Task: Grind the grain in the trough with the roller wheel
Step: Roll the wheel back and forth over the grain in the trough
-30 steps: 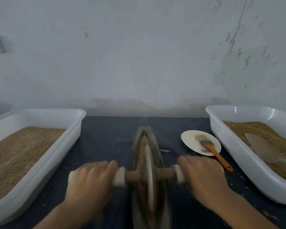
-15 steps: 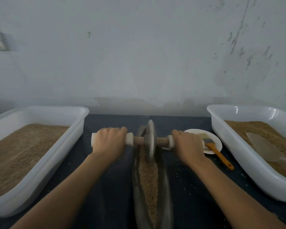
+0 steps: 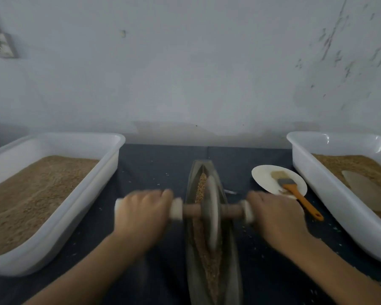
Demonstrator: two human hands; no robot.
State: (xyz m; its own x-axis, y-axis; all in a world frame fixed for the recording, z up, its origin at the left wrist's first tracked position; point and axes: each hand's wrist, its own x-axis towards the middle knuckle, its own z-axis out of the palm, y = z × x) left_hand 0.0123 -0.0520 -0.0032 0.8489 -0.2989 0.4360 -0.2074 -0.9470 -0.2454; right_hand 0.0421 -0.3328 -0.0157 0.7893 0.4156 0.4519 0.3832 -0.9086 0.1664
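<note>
A long narrow metal trough (image 3: 233,282) lies lengthwise in front of me on the dark cloth, with brown grain (image 3: 201,187) along its groove. The roller wheel (image 3: 211,212), a grey disc on a wooden axle with white end caps, stands in the trough near its middle, blurred by motion. My left hand (image 3: 141,216) grips the left handle of the axle. My right hand (image 3: 275,216) grips the right handle. Grain shows both beyond the wheel and on my side of it.
A white tub (image 3: 79,208) of brown grain stands at the left. Another white tub (image 3: 330,208) at the right holds grain and a scoop (image 3: 365,190). A small white plate (image 3: 264,179) carries an orange-handled brush (image 3: 295,192). Loose grains dot the cloth; a wall rises behind.
The wheel went from near me to the trough's far end, and has now rolled back toward me to about the middle. Both hands kept their grip on the handles.
</note>
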